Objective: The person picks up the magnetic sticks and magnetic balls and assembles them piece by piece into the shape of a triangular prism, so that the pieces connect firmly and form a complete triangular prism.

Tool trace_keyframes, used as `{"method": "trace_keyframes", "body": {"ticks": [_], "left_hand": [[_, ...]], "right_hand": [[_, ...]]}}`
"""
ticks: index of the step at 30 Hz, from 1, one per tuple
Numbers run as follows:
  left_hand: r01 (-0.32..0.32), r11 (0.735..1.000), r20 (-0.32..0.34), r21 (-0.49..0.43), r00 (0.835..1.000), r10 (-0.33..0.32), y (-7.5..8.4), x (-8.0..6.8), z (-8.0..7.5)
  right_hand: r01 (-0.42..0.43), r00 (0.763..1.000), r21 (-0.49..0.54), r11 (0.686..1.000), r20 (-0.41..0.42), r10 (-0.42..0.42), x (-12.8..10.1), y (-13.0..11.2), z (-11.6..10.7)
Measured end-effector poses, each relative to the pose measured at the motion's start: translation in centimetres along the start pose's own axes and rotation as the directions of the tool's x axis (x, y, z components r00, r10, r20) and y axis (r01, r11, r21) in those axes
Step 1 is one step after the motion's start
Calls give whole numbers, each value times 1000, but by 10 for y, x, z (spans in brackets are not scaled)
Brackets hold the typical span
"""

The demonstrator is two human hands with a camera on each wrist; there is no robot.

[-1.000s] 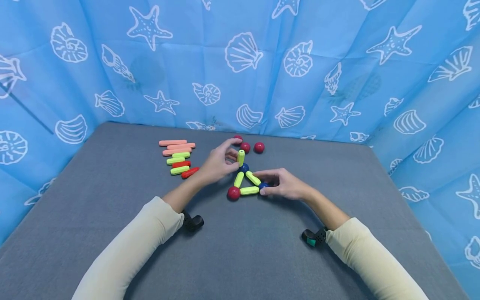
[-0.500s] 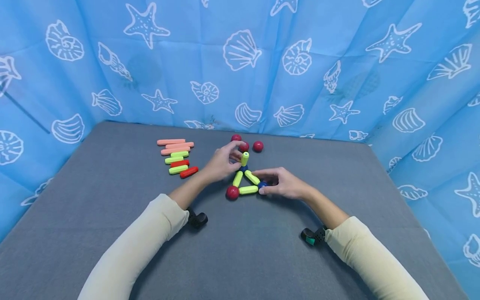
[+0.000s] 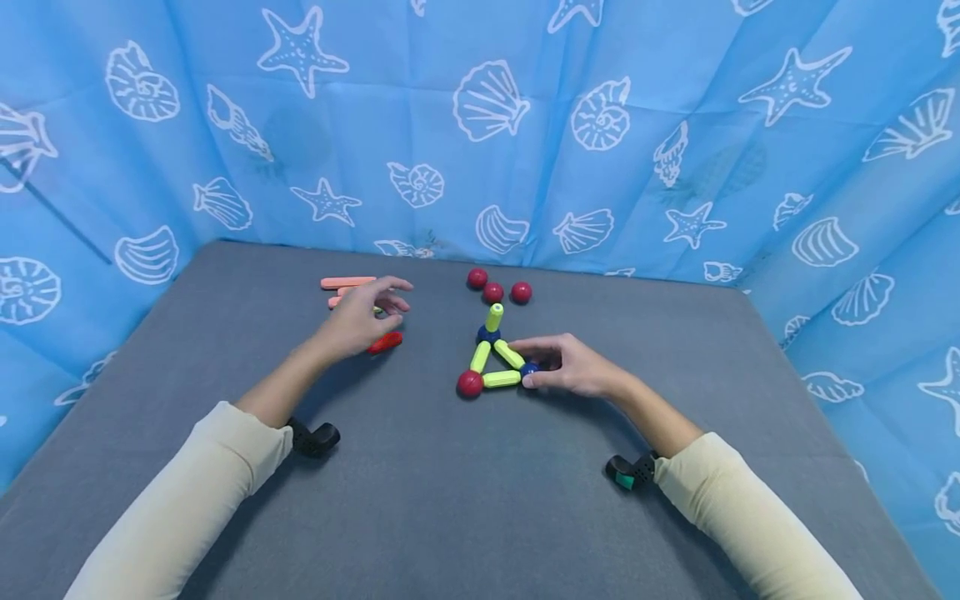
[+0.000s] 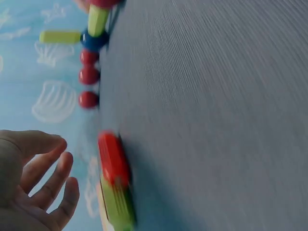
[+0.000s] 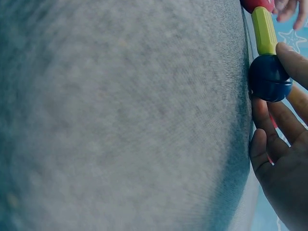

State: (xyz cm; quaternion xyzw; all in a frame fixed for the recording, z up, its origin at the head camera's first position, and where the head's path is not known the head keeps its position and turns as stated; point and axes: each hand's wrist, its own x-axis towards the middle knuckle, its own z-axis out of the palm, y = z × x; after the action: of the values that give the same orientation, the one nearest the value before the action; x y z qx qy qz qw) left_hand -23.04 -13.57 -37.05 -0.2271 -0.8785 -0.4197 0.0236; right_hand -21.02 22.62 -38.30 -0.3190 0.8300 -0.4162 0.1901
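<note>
My right hand [image 3: 573, 367] holds a blue ball [image 5: 270, 79] between thumb and fingers. That ball is the right corner of a flat triangle made of yellow-green magnetic rods [image 3: 501, 379]. A red ball [image 3: 470, 383] forms the near-left corner, and another blue ball [image 3: 488, 334] the far corner. From the far blue ball a yellow-green rod [image 3: 494, 317] stands upright. My left hand [image 3: 356, 321] hovers over the loose rods at left, fingers relaxed and holding nothing. Beside it lies a red rod [image 4: 114, 159] next to a yellow-green rod [image 4: 117, 207]; other rods are hidden beneath the hand.
Three loose red balls [image 3: 492, 292] lie behind the triangle. Salmon rods [image 3: 347, 282] show past the left hand. A blue curtain [image 3: 420, 125] with white shells hangs along the back edge of the grey table [image 3: 480, 500].
My left hand has left the upright rod, which now stands by itself, and has moved left over the loose rods. The right hand stays at its blue ball.
</note>
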Motion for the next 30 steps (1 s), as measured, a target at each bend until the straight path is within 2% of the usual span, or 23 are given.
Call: {"method": "trace_keyframes", "body": {"ticks": [4, 10, 13, 19, 21, 24, 30], "left_hand": [[5, 999, 8, 49, 1000, -5, -12, -15, -14], [-23, 980, 102, 196, 995, 3, -19, -27, -13], [-49, 961, 129, 271, 992, 14, -16, -28, -8], [-96, 905, 147, 414, 988, 37, -10, -26, 2], [-108, 905, 156, 411, 987, 47, -9, -24, 5], [-108, 927, 181, 360, 982, 44, -5, -22, 8], [-62, 982, 209, 176, 978, 24, 9, -17, 17]], "right_hand": [[10, 1000, -4, 1000, -1, -10, -1, -1, 0], [13, 1000, 2, 1000, -1, -13, -2, -1, 0], [5, 1000, 11, 1000, 1, -5, -2, -1, 0], [0, 1000, 18, 1000, 10, 0, -2, -1, 1], [-1, 1000, 19, 1000, 9, 1, -2, -1, 1], [-5, 1000, 22, 1000, 9, 4, -2, -1, 1], [-9, 1000, 22, 1000, 9, 8, -2, -1, 0]]}}
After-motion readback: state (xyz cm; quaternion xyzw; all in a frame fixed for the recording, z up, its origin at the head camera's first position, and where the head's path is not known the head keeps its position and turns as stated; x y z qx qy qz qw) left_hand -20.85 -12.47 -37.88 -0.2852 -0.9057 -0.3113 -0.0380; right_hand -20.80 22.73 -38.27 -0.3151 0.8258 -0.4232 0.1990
